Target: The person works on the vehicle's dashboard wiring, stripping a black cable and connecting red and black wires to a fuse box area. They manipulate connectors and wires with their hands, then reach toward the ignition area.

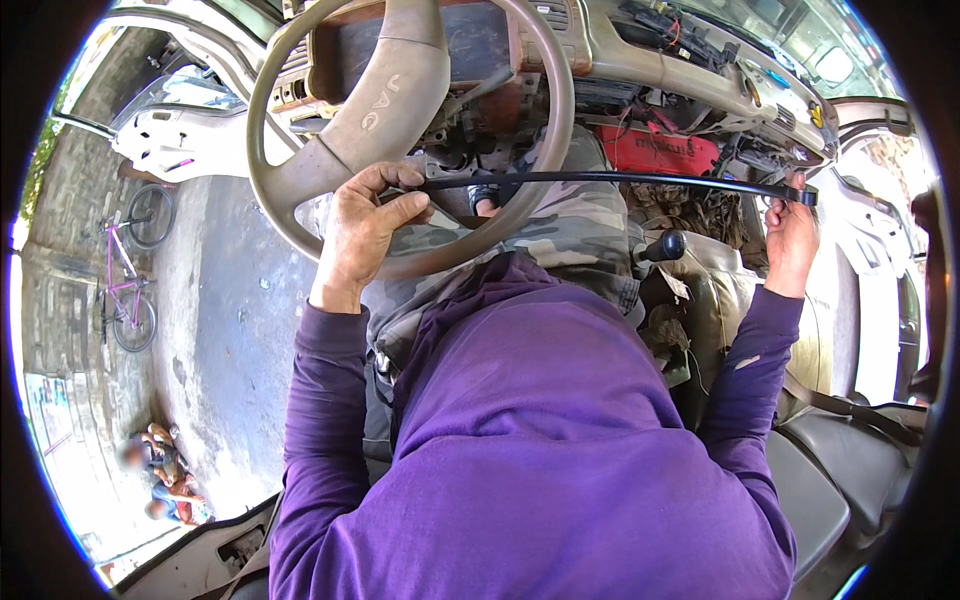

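Stretched across in front of me, over the lower part of the steering wheel [562, 100], is a long, thin black strip [600, 177]. It bows slightly upward and has a small thicker block at its right end; its exact kind I cannot make out. My left hand [365, 230] pinches the left end between thumb and fingers, beside the wheel's spoke. At the other end, my right hand [792, 235] grips the strip just by the block, above the passenger seat [730, 290]. Below the strip are my camouflage-trousered legs [560, 225].
A gear lever [665, 246] stands right of my legs. The dashboard [690, 65] is partly taken apart, with loose wires and a red case [660, 150] beneath it. Outside the open left door [190, 140] are a bicycle [125, 270] and two people sitting [170, 475].
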The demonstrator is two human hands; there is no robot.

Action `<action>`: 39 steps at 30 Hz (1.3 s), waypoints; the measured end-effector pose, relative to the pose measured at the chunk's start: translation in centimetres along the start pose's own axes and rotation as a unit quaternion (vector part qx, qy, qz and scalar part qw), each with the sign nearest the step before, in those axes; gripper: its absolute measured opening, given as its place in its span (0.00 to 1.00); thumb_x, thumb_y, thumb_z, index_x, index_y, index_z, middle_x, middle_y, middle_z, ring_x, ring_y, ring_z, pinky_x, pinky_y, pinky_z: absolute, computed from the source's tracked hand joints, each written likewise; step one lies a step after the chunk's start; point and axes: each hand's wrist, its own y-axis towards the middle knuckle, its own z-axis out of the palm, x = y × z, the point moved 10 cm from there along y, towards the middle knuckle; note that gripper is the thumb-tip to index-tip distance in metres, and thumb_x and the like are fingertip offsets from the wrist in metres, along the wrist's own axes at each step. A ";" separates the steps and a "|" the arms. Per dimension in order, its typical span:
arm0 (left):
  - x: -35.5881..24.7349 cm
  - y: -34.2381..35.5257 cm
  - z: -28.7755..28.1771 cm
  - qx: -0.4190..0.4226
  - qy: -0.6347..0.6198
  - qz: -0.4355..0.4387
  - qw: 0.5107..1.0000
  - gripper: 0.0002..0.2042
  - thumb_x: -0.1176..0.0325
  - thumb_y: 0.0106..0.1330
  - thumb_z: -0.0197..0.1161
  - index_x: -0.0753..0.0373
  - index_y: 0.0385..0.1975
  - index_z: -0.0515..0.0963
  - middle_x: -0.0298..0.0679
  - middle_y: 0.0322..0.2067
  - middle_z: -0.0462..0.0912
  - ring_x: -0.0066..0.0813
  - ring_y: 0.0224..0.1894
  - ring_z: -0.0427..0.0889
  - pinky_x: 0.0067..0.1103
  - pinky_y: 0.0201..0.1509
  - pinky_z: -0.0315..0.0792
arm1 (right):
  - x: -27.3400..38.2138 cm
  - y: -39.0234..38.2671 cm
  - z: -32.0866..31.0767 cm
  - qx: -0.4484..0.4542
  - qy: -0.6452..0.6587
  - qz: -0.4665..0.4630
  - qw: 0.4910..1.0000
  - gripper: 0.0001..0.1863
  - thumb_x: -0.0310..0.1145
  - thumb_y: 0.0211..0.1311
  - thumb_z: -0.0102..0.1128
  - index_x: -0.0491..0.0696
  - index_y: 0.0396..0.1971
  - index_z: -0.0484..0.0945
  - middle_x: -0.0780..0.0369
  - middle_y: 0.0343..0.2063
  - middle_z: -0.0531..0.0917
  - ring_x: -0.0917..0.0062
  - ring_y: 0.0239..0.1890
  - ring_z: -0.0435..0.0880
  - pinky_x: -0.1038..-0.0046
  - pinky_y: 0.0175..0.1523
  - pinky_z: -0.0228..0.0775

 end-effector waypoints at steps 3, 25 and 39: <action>-0.3 -0.1 0.6 -0.012 -0.046 -0.013 0.999 0.09 0.80 0.66 0.66 0.70 0.45 0.79 0.40 0.36 0.83 0.27 0.35 0.86 0.22 0.43 0.84 | -0.1 -0.3 0.1 -0.006 -0.002 0.004 1.000 0.21 0.42 0.68 0.69 0.42 0.50 0.79 0.68 0.25 0.75 0.84 0.23 0.70 0.82 0.24 0.58; -0.2 0.6 3.0 0.014 0.043 0.021 0.999 0.09 0.81 0.66 0.65 0.68 0.44 0.77 0.39 0.33 0.83 0.24 0.34 0.86 0.21 0.41 0.84 | -2.1 -1.3 2.3 0.027 0.025 0.039 0.999 0.19 0.41 0.67 0.70 0.43 0.49 0.79 0.66 0.35 0.82 0.84 0.25 0.71 0.82 0.25 0.59; -0.5 0.5 4.4 0.014 -0.039 0.024 0.999 0.07 0.81 0.66 0.66 0.68 0.42 0.78 0.40 0.38 0.84 0.24 0.32 0.84 0.21 0.39 0.82 | -3.5 -2.1 2.7 0.023 0.036 0.052 0.998 0.18 0.39 0.66 0.71 0.42 0.47 0.79 0.63 0.37 0.83 0.83 0.23 0.71 0.82 0.24 0.59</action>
